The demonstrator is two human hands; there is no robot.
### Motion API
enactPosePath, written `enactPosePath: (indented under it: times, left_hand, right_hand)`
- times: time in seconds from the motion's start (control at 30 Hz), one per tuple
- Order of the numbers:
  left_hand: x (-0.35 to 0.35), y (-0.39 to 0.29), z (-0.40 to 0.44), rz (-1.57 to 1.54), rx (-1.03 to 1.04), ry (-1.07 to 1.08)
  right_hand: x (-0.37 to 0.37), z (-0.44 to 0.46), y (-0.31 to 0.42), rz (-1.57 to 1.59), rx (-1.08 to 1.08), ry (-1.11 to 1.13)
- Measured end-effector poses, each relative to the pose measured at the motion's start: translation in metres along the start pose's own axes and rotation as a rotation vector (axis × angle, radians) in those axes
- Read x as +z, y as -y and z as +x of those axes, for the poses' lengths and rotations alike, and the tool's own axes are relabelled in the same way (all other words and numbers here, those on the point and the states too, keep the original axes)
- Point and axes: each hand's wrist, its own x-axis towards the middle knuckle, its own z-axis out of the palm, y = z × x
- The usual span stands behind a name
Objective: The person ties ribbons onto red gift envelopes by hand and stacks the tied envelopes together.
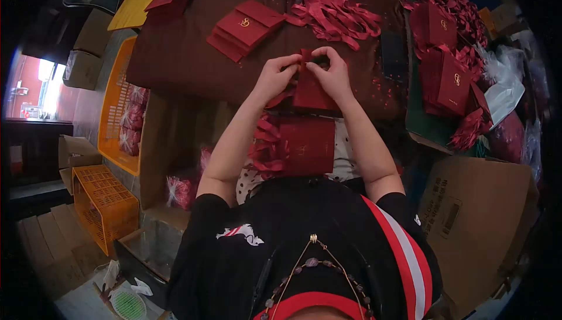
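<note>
A dark red pouch [313, 93] stands at the table's near edge between my two hands. My left hand [277, 80] is closed in a pinch at the pouch's top left edge. From the other side, my right hand [333, 77] pinches the same top edge, thumb and forefinger curved together. The fingertips nearly meet, and any small piece between them is too small to make out. On my lap lies a larger red pouch [313, 147], with loose red ribbons [268, 147] beside it.
Flat red pouches [246, 24] with a gold mark and a heap of red ribbons [336, 13] lie on the brown-covered table [175, 57]. More pouches [448, 83] fill a green-edged box at right. A cardboard box [474, 220] and orange crates [105, 203] flank me.
</note>
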Motion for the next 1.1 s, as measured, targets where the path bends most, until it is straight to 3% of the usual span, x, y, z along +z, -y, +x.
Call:
enactPosePath:
  times: [0.07, 0.13, 0.17, 0.23, 0.4, 0.47, 0.5, 0.53, 0.7, 0.73, 0.83, 0.87, 0.9, 0.93, 1.0, 1.1]
  left_hand:
    - [-0.001, 0.003, 0.008, 0.011, -0.021, 0.012]
    - [0.0, 0.006, 0.014, 0.36, 0.03, -0.054]
    - [0.002, 0.008, 0.015, 0.359, 0.031, -0.056]
    - [0.009, 0.009, 0.015, 0.807, 0.232, -0.164]
    - [0.016, 0.012, 0.014, 0.874, 0.234, -0.222]
    - [0.008, 0.01, 0.008, 0.882, 0.248, -0.384]
    - [-0.011, 0.017, 0.009, 0.783, 0.361, -0.514]
    - [-0.027, 0.006, 0.004, 0.863, 0.227, -0.536]
    - [-0.028, -0.014, -0.019, 0.907, 0.157, -0.687]
    - [-0.013, -0.018, -0.027, 1.077, 0.195, -0.731]
    - [0.019, -0.021, -0.042, 1.022, 0.441, -0.376]
    - [0.028, -0.005, -0.043, 0.948, 0.504, -0.253]
    - [0.04, 0.005, -0.045, 1.031, 0.375, -0.257]
    - [0.039, 0.009, -0.044, 1.029, 0.373, -0.264]
    - [0.035, 0.014, -0.038, 0.961, 0.298, -0.197]
    - [0.029, 0.013, -0.036, 1.017, 0.372, -0.171]
  right_hand:
    - [0.003, 0.001, -0.007, 0.04, -0.013, -0.045]
    - [0.004, 0.001, -0.01, 0.098, 0.051, -0.009]
    - [0.003, 0.002, -0.011, 0.097, 0.05, -0.007]
    - [0.003, 0.003, -0.01, -0.045, 0.047, 0.012]
    - [-0.004, 0.003, -0.011, -0.129, 0.052, -0.029]
    - [-0.008, 0.006, -0.018, -0.204, 0.008, -0.038]
    - [-0.013, 0.007, -0.021, -0.259, 0.024, -0.064]
    - [-0.016, 0.007, -0.022, -0.314, 0.042, -0.09]
    - [-0.017, 0.021, -0.018, -0.441, 0.115, -0.039]
    - [-0.016, 0.024, -0.018, -0.438, 0.111, -0.043]
    - [-0.021, 0.025, -0.018, -0.324, 0.172, -0.006]
    - [-0.024, 0.023, -0.017, -0.259, 0.092, 0.022]
    - [-0.026, 0.022, -0.016, -0.192, 0.012, 0.053]
    - [-0.031, 0.018, -0.006, -0.195, 0.008, 0.059]
    - [-0.044, -0.001, 0.016, -0.584, -0.633, -0.008]
    - [-0.05, -0.035, 0.019, -0.572, -0.786, 0.348]
